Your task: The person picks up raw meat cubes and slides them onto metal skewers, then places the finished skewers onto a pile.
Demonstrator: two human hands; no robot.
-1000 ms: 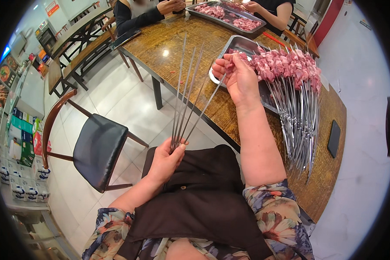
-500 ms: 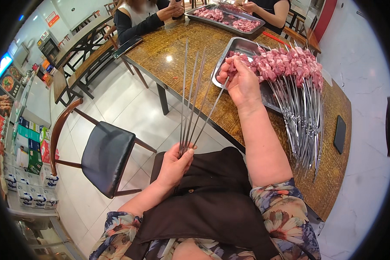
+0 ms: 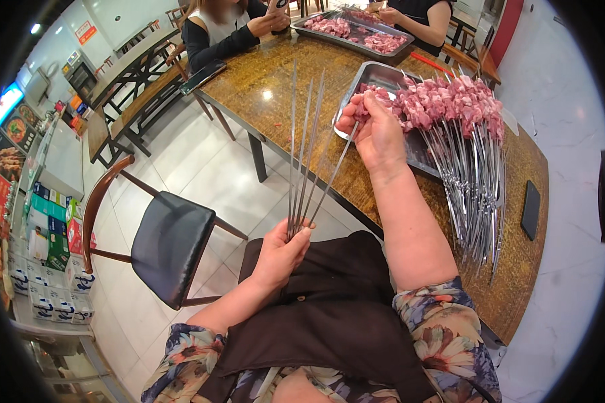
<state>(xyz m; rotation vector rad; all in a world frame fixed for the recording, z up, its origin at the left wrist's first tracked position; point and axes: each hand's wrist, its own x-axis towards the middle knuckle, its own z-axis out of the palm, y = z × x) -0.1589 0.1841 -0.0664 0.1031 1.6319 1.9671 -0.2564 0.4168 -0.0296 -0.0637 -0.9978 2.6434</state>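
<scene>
My left hand [image 3: 281, 252] is closed round the lower ends of several thin metal skewers [image 3: 304, 161], which fan upward above my lap. One skewer leans right, its tip reaching my right hand [image 3: 378, 138]. That hand is closed, fingers pinched on raw meat [image 3: 360, 107] at the near left corner of a metal tray [image 3: 357, 72]; the fingers partly hide the piece. Across the tray lies a thick pile of meat skewers [image 3: 454, 104], pink meat at the far end, bare metal ends [image 3: 474, 201] pointing toward me over the table.
The brown table [image 3: 249, 87] also bears a second tray [image 3: 356, 46] of meat at its far end. Two people sit there, one holding a phone [image 3: 279, 7]. A dark phone [image 3: 530, 209] lies near the right edge. A black-seated chair [image 3: 171, 242] stands to my left.
The whole view has shifted slightly, so things sit a little lower and to the right. Both hands keep their grips, with hardly any motion. The far person's phone is raised a little.
</scene>
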